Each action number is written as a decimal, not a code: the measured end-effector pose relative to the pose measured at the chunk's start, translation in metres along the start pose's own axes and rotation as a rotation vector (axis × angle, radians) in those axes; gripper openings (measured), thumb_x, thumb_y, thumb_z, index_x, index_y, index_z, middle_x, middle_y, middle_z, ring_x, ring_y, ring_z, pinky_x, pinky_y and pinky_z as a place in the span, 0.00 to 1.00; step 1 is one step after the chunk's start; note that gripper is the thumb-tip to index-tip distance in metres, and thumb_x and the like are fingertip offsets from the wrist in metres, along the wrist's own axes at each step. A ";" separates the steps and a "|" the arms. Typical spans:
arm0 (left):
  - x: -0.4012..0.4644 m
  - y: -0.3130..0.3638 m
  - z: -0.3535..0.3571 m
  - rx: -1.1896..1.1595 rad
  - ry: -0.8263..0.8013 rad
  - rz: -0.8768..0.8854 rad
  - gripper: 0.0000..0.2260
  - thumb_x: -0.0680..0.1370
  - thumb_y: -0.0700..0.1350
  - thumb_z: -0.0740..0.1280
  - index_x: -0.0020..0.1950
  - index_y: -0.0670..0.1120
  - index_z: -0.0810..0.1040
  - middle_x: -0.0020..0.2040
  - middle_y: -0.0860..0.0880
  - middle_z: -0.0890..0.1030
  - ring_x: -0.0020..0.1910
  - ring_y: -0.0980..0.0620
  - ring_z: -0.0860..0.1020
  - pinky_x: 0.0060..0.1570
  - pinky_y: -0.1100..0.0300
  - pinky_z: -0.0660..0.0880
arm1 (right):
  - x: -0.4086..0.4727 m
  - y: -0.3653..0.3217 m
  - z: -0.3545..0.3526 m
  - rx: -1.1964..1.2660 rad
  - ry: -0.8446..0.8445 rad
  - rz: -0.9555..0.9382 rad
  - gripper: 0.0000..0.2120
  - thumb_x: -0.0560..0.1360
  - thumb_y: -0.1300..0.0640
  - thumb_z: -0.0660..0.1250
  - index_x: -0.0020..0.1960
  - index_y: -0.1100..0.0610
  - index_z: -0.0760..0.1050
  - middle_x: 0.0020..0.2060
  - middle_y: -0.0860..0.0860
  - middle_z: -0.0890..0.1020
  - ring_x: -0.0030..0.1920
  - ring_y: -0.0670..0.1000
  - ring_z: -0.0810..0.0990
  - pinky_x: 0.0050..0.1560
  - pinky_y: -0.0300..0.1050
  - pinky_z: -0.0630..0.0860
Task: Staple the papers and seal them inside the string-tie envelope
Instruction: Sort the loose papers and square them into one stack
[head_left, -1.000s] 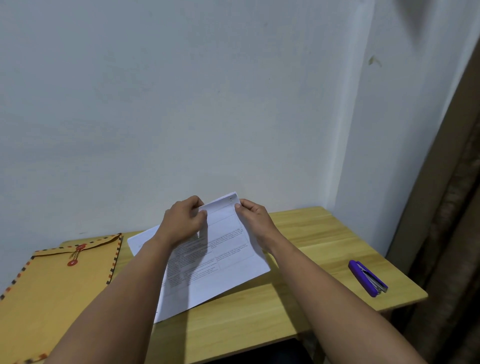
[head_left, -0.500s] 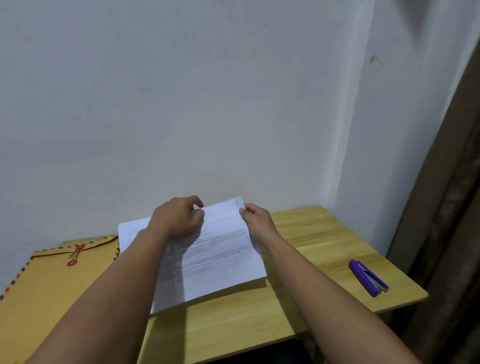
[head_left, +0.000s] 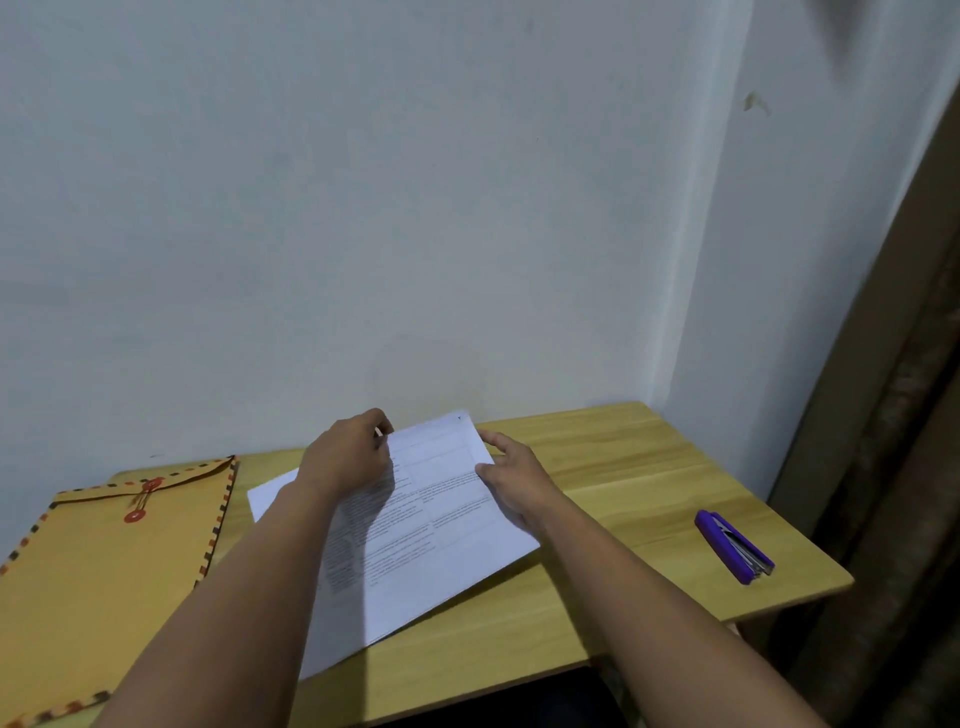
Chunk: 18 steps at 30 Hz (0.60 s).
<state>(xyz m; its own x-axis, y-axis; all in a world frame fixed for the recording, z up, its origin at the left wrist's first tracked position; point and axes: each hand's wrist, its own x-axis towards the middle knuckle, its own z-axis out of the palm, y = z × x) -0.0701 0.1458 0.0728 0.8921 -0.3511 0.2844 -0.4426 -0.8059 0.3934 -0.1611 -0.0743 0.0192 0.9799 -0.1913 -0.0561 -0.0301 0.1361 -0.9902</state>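
White printed papers lie at a slant in the middle of the wooden table. My left hand rests on their far left part, fingers curled at the top edge. My right hand lies along their right edge, fingers touching the paper. A tan string-tie envelope with a striped border and red buttons lies flat at the left, its flap tied. A purple stapler sits at the right, away from both hands.
A pale wall stands directly behind the table. A brown curtain hangs at the right, past the table's edge. The table's front edge runs just below the papers.
The papers have come down from a raised tilt to lie flatter on the table. Both hands lowered with them; the right hand slid from the top corner to the right edge.
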 end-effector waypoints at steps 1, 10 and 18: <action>0.000 0.000 0.001 -0.015 -0.004 0.013 0.07 0.79 0.45 0.62 0.54 0.54 0.76 0.49 0.55 0.82 0.48 0.50 0.79 0.43 0.55 0.75 | -0.001 0.003 0.000 0.010 0.012 -0.029 0.25 0.82 0.74 0.59 0.70 0.51 0.74 0.55 0.60 0.88 0.55 0.60 0.88 0.61 0.60 0.82; -0.008 0.004 0.004 0.049 0.055 0.173 0.15 0.78 0.40 0.63 0.63 0.51 0.70 0.51 0.52 0.79 0.47 0.48 0.75 0.43 0.51 0.76 | 0.002 0.007 -0.006 -0.180 0.122 -0.136 0.16 0.82 0.67 0.62 0.63 0.51 0.78 0.52 0.53 0.89 0.51 0.56 0.89 0.55 0.56 0.85; -0.008 0.002 0.010 -0.012 0.071 0.189 0.10 0.79 0.42 0.63 0.58 0.52 0.76 0.52 0.54 0.85 0.48 0.46 0.81 0.43 0.51 0.78 | 0.001 0.012 -0.008 -0.192 0.128 -0.133 0.09 0.82 0.67 0.63 0.59 0.57 0.77 0.50 0.54 0.89 0.49 0.59 0.89 0.51 0.55 0.85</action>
<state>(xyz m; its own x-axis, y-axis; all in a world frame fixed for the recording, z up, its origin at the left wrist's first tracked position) -0.0770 0.1420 0.0628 0.7843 -0.4610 0.4153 -0.6033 -0.7228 0.3371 -0.1618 -0.0806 0.0066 0.9453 -0.3179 0.0728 0.0486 -0.0835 -0.9953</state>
